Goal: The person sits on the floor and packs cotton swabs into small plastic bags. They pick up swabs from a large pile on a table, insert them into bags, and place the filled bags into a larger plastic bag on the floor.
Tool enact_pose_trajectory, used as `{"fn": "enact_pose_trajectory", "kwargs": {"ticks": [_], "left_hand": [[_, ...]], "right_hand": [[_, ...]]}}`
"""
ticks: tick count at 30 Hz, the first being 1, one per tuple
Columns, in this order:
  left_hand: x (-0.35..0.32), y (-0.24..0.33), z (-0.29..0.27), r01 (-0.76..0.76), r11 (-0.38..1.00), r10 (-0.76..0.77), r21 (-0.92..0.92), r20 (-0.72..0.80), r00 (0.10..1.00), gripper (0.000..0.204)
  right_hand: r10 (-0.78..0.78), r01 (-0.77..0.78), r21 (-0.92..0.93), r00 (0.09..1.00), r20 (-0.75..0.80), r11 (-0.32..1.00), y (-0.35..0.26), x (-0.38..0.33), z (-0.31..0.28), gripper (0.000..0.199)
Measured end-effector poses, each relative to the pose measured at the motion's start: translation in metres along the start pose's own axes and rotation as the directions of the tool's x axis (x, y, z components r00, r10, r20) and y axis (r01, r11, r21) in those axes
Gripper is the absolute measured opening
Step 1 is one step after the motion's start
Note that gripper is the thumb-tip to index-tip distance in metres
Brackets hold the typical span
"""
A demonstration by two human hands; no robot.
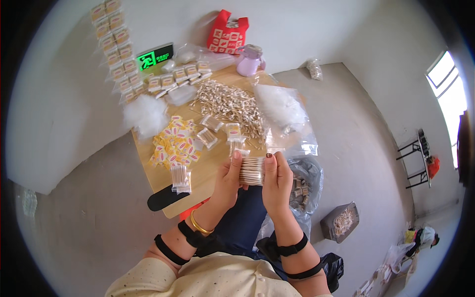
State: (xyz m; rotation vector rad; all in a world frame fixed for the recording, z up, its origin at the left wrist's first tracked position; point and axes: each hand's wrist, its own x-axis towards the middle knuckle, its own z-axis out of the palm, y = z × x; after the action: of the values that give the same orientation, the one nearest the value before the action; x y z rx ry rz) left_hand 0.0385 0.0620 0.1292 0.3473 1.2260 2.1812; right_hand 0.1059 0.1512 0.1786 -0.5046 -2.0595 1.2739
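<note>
My left hand (228, 179) and my right hand (278, 182) grip a bundle of cotton swabs (252, 171) between them, over the table's near edge. The swabs lie sideways, and thumbs press both ends; whether a clear bag surrounds them I cannot tell. Beyond the hands are a heap of loose cotton swabs (231, 105) and a filled pack with a label card (233, 130). Bagged swab packs (207, 138) lie nearby. Left of them spreads a pile of yellow and white cards (174, 146). Further packs (180, 177) rest near the table's left edge.
Clear plastic bags (284, 111) cover the table's right side. Finished packs (116, 47) rise in a tall stack at far left, beside a green exit sign (154, 58). A purple jug (249, 62) and red bag (228, 34) stand behind. A grey bin (327, 225) sits on the floor.
</note>
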Motion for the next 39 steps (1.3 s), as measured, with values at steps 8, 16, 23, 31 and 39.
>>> {"fn": "enact_pose_trajectory", "kwargs": {"ticks": [8, 16, 23, 31, 39], "left_hand": [[0.009, 0.018, -0.025, 0.131, 0.987, -0.104, 0.09, -0.252, 0.962, 0.059], [0.027, 0.018, -0.058, 0.306, 0.943, -0.31, 0.131, 0.004, 0.951, 0.066], [0.017, 0.016, -0.049, 0.113, 0.977, -0.075, 0.183, -0.201, 0.977, 0.06], [0.019, -0.005, -0.057, -0.021, 0.993, 0.058, 0.116, -0.323, 0.945, 0.063], [0.025, -0.056, -0.113, 0.356, 0.923, -0.267, 0.148, -0.421, 0.867, 0.057]], "right_hand": [[-0.347, 0.404, -0.183, 0.896, 0.276, 0.896, 0.008, 0.009, 0.027, 0.025], [-0.486, 0.611, -0.177, 0.745, 0.456, 0.771, 0.014, 0.015, 0.028, 0.022], [-0.143, 0.184, -0.16, 0.961, 0.237, 0.97, 0.013, 0.012, 0.039, 0.022], [-0.144, 0.183, -0.214, 0.972, 0.186, 0.96, 0.019, 0.006, 0.061, 0.023], [-0.106, 0.177, -0.256, 0.957, 0.269, 0.95, 0.067, 0.009, 0.075, 0.02]]}}
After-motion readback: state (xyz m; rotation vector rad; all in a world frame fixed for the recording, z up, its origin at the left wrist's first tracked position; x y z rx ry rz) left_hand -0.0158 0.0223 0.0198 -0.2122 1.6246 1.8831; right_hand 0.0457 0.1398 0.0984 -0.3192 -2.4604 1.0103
